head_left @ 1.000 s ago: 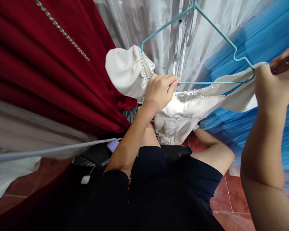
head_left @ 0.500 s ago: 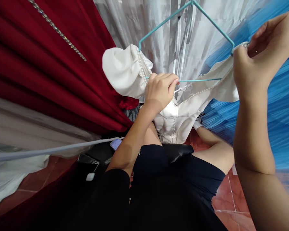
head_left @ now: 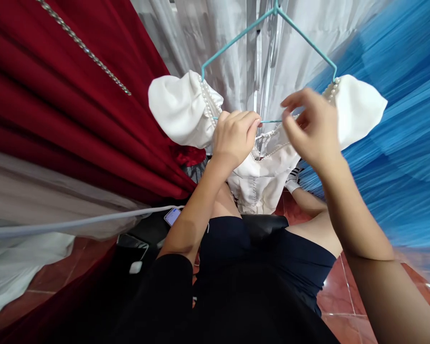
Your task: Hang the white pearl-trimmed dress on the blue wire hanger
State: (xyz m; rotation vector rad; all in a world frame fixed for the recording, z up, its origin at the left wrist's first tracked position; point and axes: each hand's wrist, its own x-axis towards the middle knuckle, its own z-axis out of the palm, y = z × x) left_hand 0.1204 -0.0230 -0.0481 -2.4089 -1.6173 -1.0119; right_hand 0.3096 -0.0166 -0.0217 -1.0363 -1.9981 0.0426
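Note:
A white dress (head_left: 263,179) with puffed sleeves and pearl trim along its neckline hangs on a light-blue hanger (head_left: 238,36). Both shoulders sit at the hanger's two corners. My left hand (head_left: 235,136) is closed round the hanger's bottom bar, near the left sleeve. My right hand (head_left: 311,129) is in front of the right side of the neckline, fingers apart and curved, slightly blurred. Nothing shows between its fingers. It covers part of the bar and the neckline; whether it touches the cloth I cannot tell.
Red drapery (head_left: 75,110) with a rhinestone strip hangs at the left, blue tulle (head_left: 408,157) at the right, white curtain-like fabric (head_left: 222,43) behind. A phone (head_left: 172,216) and a small white case (head_left: 135,267) lie at my left. Red tiles (head_left: 344,286) cover the floor.
My right hand has let go of the dress's right shoulder and moved left and down to the neckline. The right sleeve now rests puffed out at the hanger's corner. My left hand keeps its hold.

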